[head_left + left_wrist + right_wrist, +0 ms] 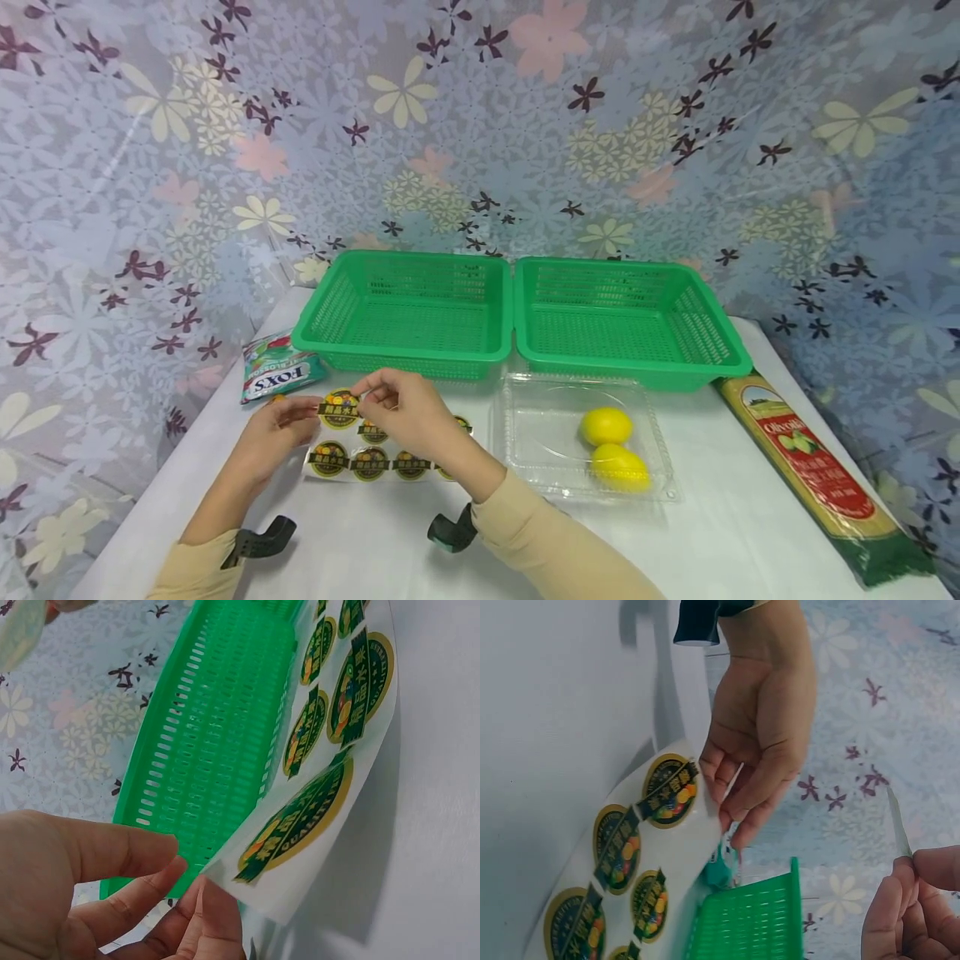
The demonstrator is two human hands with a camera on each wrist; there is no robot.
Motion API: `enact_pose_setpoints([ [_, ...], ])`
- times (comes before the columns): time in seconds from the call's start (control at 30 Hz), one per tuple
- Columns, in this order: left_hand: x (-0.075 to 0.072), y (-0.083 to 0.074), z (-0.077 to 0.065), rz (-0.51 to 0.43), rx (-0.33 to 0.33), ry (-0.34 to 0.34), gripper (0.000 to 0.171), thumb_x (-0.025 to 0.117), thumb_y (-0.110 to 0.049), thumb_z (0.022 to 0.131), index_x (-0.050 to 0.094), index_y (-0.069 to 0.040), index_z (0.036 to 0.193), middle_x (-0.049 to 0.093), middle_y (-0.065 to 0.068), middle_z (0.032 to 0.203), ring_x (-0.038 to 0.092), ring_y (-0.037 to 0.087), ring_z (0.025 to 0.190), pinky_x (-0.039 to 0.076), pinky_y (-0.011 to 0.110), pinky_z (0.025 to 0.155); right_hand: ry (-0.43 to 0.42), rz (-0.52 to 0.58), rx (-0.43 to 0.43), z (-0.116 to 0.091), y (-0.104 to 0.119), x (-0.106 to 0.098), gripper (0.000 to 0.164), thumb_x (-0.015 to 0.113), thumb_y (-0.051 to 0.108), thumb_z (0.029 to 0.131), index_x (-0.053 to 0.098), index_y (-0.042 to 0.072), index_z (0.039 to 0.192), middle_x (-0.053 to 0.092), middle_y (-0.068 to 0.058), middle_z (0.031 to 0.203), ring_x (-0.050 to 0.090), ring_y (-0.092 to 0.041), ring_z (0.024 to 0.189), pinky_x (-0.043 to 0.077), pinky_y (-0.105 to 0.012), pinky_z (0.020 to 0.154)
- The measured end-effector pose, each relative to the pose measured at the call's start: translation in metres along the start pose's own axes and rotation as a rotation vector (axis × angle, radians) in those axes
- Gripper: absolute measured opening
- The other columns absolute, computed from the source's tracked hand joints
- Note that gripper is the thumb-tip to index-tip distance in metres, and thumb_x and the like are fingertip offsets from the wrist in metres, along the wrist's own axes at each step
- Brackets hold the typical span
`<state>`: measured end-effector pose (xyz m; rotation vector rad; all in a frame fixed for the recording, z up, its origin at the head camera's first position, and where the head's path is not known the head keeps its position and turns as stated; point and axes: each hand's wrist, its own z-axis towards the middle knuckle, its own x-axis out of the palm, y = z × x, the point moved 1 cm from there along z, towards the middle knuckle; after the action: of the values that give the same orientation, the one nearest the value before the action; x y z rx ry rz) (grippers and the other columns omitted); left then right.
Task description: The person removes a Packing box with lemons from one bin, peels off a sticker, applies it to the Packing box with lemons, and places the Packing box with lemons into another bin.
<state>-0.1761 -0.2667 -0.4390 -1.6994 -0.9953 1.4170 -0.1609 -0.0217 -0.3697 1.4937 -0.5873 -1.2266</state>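
A white sheet of round black-and-gold fruit stickers [348,437] lies over the table, its near-left part lifted. My left hand [273,437] grips one corner of the sheet [262,904] between thumb and fingers. Above the sheet, my right hand [408,408] pinches a single loose sticker [339,408] by its edge, close to the left fingertips in the head view. The right wrist view shows that sticker [898,821] nearly edge-on, apart from the sheet [690,847]. Two lemons [607,427] are in a clear plastic box [540,450] right of the hands.
Two green baskets [420,362] [637,371] stand side by side at the back. A Fox's candy bag [281,371] lies at the left, and a long yellow pack with a red label [817,467] at the right. Dark wrist mounts [266,537] stick out from both cuffs.
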Motion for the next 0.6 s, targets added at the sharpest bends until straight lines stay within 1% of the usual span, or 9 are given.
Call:
enact_pose_setpoints([
  [0.1, -0.002, -0.001, -0.001, -0.004, 0.017, 0.003, 0.042, 0.058, -0.008, 0.109, 0.054, 0.01, 0.147, 0.065, 0.024, 0.133, 0.066, 0.016, 0.111, 0.062, 0.025, 0.089, 0.002, -0.007, 0.001, -0.005, 0.004, -0.005, 0.016, 0.069, 0.015, 0.105, 0.076, 0.013, 0.119, 0.073, 0.0, 0.101, 0.063, -0.005, 0.086, 0.052, -0.021, 0.077],
  [0.2, -0.003, -0.002, 0.0, -0.009, 0.042, 0.011, 0.043, 0.058, -0.01, 0.11, 0.053, 0.011, 0.147, 0.064, 0.025, 0.133, 0.067, 0.018, 0.112, 0.063, 0.026, 0.09, 0.0, -0.019, -0.004, -0.009, 0.008, -0.012, 0.017, 0.069, 0.015, 0.105, 0.076, 0.014, 0.12, 0.073, 0.001, 0.101, 0.063, -0.007, 0.088, 0.053, -0.022, 0.079],
  [0.3, -0.004, -0.002, 0.0, -0.005, 0.062, 0.016, 0.044, 0.058, -0.011, 0.11, 0.052, 0.012, 0.147, 0.063, 0.027, 0.134, 0.067, 0.015, 0.109, 0.063, 0.025, 0.089, -0.004, -0.035, -0.008, -0.012, 0.009, -0.019, 0.017, 0.068, 0.015, 0.106, 0.076, 0.014, 0.121, 0.073, 0.0, 0.102, 0.064, -0.009, 0.09, 0.054, -0.024, 0.08],
  [0.4, -0.005, -0.003, 0.0, -0.007, 0.071, 0.016, 0.044, 0.059, -0.012, 0.11, 0.053, 0.012, 0.146, 0.063, 0.027, 0.134, 0.066, 0.009, 0.104, 0.062, 0.024, 0.087, -0.011, -0.049, -0.019, -0.014, 0.008, -0.026, 0.018, 0.067, 0.015, 0.106, 0.076, 0.014, 0.122, 0.073, 0.0, 0.103, 0.064, -0.009, 0.09, 0.055, -0.024, 0.081],
  [0.53, -0.006, -0.004, -0.002, 0.002, 0.062, 0.019, 0.043, 0.061, -0.011, 0.109, 0.055, 0.011, 0.145, 0.064, 0.027, 0.135, 0.063, 0.003, 0.101, 0.062, 0.024, 0.084, -0.007, -0.064, -0.037, -0.02, 0.005, -0.034, 0.019, 0.067, 0.015, 0.106, 0.075, 0.012, 0.123, 0.073, -0.001, 0.104, 0.064, -0.009, 0.09, 0.055, -0.023, 0.082],
  [0.6, -0.007, -0.004, -0.003, 0.018, 0.056, 0.018, 0.042, 0.06, -0.011, 0.109, 0.056, 0.01, 0.144, 0.064, 0.027, 0.136, 0.063, 0.002, 0.1, 0.062, 0.024, 0.084, -0.003, -0.069, -0.041, -0.024, 0.003, -0.04, 0.02, 0.066, 0.015, 0.106, 0.075, 0.012, 0.124, 0.073, -0.002, 0.104, 0.064, -0.009, 0.09, 0.055, -0.022, 0.082],
])
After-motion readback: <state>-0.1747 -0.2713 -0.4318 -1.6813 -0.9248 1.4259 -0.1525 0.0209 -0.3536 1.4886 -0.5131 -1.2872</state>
